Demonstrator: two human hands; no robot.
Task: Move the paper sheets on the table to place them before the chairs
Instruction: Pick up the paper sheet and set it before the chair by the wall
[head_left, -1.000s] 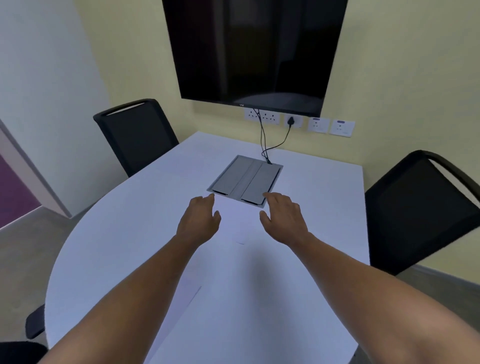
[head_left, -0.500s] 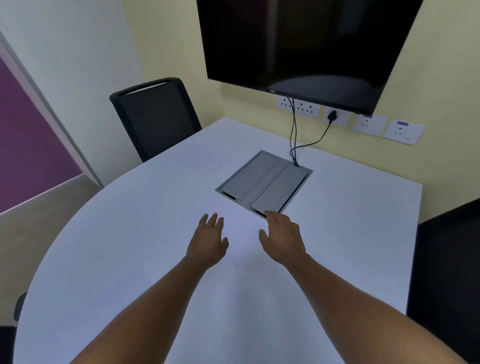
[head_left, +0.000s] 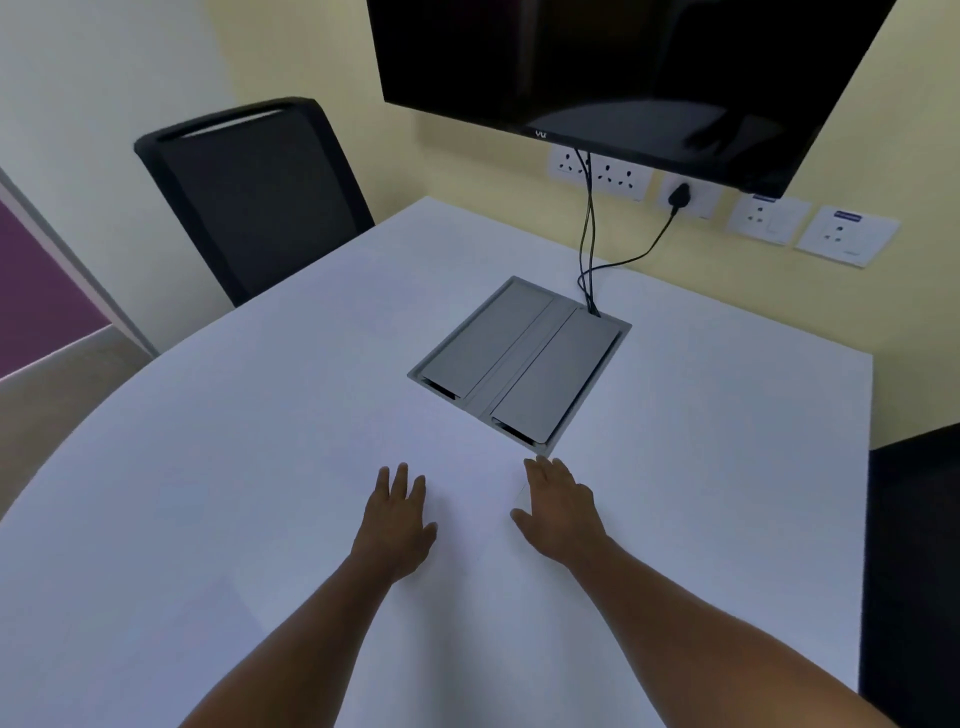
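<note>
My left hand (head_left: 396, 522) and my right hand (head_left: 558, 506) lie flat, palms down, fingers apart, on the white table (head_left: 208, 493), just in front of the grey cable hatch (head_left: 519, 364). A white paper sheet (head_left: 475, 512) lies under and between the hands. It is barely distinct from the tabletop, with only a faint corner showing beside my right thumb. Neither hand grips anything. A black chair (head_left: 254, 192) stands at the far left side of the table. Part of a second black chair (head_left: 914, 545) shows at the right edge.
A dark wall screen (head_left: 623, 62) hangs above the table's far end, over a row of wall sockets (head_left: 769, 221). Black cables (head_left: 589, 249) run from there down into the hatch. A purple wall panel (head_left: 36, 306) and floor lie to the left.
The view has swung left and closer to the table, so the right chair is now mostly out of frame. Both hands stay flat near the hatch, now slightly farther apart.
</note>
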